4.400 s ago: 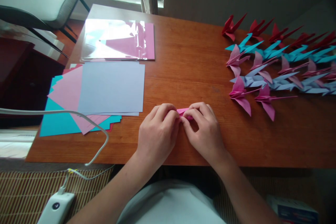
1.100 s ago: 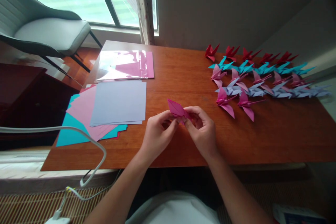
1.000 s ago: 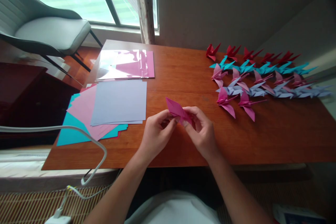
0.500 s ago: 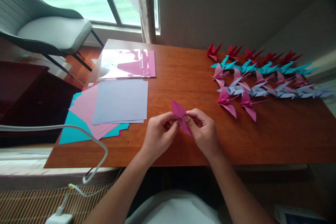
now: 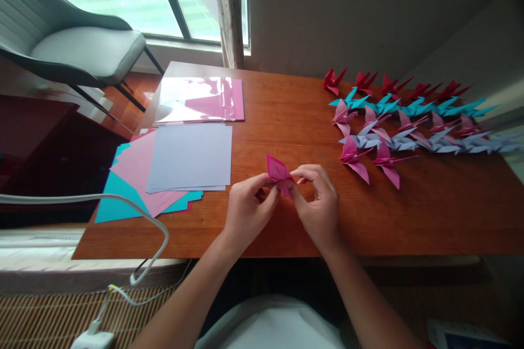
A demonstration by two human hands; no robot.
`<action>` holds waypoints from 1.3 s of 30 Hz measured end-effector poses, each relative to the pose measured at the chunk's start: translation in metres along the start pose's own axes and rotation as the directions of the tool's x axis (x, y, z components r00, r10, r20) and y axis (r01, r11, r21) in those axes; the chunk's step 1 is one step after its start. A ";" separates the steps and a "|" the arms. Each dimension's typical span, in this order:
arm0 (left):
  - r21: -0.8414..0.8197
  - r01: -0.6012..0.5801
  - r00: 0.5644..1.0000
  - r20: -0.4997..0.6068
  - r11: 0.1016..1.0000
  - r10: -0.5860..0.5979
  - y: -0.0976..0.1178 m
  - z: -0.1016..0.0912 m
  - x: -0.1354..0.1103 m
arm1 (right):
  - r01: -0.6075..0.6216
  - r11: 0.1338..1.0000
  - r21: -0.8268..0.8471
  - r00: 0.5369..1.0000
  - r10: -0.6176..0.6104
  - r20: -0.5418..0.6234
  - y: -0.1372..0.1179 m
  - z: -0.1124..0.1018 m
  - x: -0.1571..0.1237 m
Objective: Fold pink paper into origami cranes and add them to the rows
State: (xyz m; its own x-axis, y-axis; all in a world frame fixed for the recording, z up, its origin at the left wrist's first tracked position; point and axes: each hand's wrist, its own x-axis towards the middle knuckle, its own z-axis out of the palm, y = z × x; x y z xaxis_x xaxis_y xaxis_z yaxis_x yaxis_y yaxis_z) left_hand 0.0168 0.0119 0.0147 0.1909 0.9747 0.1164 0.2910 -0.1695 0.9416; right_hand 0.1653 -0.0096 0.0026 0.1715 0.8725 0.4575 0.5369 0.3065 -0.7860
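Observation:
A folded piece of magenta origami paper [image 5: 278, 170] is held up between both hands, above the front middle of the table. My left hand [image 5: 250, 202] pinches its left side between thumb and fingers. On the other side, my right hand [image 5: 317, 196] grips it with the thumb in front and the index finger curled behind. An upper flap points up and to the left, while the lower part tapers down between the thumbs. Fingertips hide part of the folds. Two finished magenta paper cranes [image 5: 385, 161] stand to the right of my right hand.
Rows of red, turquoise [image 5: 385, 102], pink and lavender cranes fill the table's right back. At left lie lavender sheets [image 5: 190, 158], fanned pink and turquoise sheets [image 5: 123, 196], and a plastic-wrapped paper pack [image 5: 200, 99]. A white cable [image 5: 161, 229] loops over the table's front left corner.
The lower point of the magenta paper has been folded upward and looks shorter. My right fingers have shifted up slightly around it. My left hand keeps its pinch.

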 end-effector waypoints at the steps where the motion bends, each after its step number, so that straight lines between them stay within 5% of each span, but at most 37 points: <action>1: 0.011 -0.011 1.000 0.002 1.000 0.011 -0.001 0.000 -0.001 | 0.008 1.000 0.005 1.000 -0.008 -0.001 0.000 0.000 0.000; 14: 0.175 -0.139 0.989 -0.023 0.975 0.145 -0.001 0.001 -0.004 | 0.141 0.983 -0.114 0.986 -0.150 -0.071 -0.009 0.003 -0.002; 23: 0.058 -0.101 0.995 0.001 0.993 0.101 -0.002 0.001 -0.005 | 0.274 0.927 -0.254 0.956 -0.291 -0.029 -0.007 0.006 -0.005; 39: 0.015 -0.089 0.996 0.017 0.996 0.088 0.001 -0.003 -0.005 | 0.152 0.986 -0.067 0.988 -0.150 0.031 -0.005 0.000 0.000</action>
State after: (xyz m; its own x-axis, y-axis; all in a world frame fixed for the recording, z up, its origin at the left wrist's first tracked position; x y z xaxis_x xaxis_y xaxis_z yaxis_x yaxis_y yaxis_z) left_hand 0.0132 0.0074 0.0157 0.2319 0.9533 0.1936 0.2872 -0.2573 0.9227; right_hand 0.1625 -0.0108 0.0060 0.0634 0.8280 0.5571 0.6107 0.4093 -0.6779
